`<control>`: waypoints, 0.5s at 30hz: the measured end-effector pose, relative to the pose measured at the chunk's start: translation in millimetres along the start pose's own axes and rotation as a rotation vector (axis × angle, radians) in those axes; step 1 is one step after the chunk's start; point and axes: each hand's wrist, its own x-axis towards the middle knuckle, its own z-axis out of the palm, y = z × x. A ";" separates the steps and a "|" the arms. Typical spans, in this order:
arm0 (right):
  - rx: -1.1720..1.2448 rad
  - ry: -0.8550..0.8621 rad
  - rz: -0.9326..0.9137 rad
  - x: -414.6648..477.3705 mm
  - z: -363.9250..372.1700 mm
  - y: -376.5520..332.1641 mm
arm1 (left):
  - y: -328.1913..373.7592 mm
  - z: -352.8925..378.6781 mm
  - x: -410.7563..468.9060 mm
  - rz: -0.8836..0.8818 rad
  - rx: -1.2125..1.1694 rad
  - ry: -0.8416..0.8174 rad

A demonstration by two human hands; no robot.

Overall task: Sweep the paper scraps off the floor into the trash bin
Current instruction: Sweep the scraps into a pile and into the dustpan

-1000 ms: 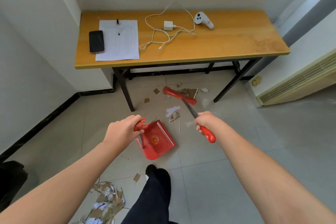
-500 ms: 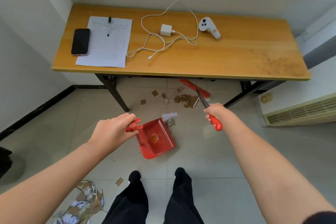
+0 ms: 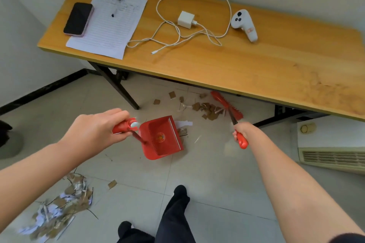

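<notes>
My left hand (image 3: 94, 130) grips the red handle of a red dustpan (image 3: 161, 137) that rests on the tiled floor, its mouth facing right. My right hand (image 3: 242, 131) holds the red grip of a broom whose red brush head (image 3: 227, 104) reaches under the table edge. Brown and white paper scraps (image 3: 207, 109) lie between the brush head and the dustpan, with a white scrap (image 3: 184, 123) at the pan's mouth. A second heap of scraps (image 3: 59, 209) lies on the floor at the lower left. No trash bin is clearly in view.
A wooden table (image 3: 256, 73) on black legs (image 3: 116, 85) stands ahead, carrying a phone (image 3: 78, 19), a lined sheet (image 3: 110, 23), a charger with cable (image 3: 185, 19) and a white controller (image 3: 244, 23). A white heater unit (image 3: 331, 144) stands at the right. My dark-trousered legs (image 3: 173, 215) are below.
The view has moved closer to the table and tilted down. The dustpan has slid slightly toward the scraps, and the broom head stays under the table edge behind the scraps.
</notes>
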 end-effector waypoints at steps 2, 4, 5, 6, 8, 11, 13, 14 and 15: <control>0.050 -0.012 -0.022 6.3 11.5 -4.6 | -0.9 4.3 -3.5 -0.028 0.014 -0.002; 0.084 -0.020 -0.049 5.7 26.0 -13.6 | -5.1 8.9 -12.2 -0.039 0.023 -0.027; 0.094 -0.026 -0.061 3.9 34.2 -18.7 | -8.0 10.3 -18.1 -0.042 0.028 -0.041; 0.105 -0.035 -0.075 0.6 42.8 -23.1 | -11.3 10.7 -24.7 -0.046 0.032 -0.051; 0.109 -0.055 -0.079 -7.2 62.6 -27.1 | -18.9 8.8 -39.5 -0.074 0.027 -0.059; -0.046 -0.056 -0.101 -22.8 98.8 -10.5 | -32.9 1.4 -62.7 -0.123 -0.016 -0.045; -0.163 -0.028 -0.126 -36.0 124.9 13.7 | -45.6 -3.8 -80.5 -0.137 -0.040 -0.021; -0.212 -0.018 -0.134 -44.1 137.2 27.1 | -53.1 -6.0 -89.7 -0.146 -0.047 -0.013; -0.249 -0.014 -0.137 -51.2 149.2 40.7 | -61.1 -7.8 -99.5 -0.155 -0.050 -0.005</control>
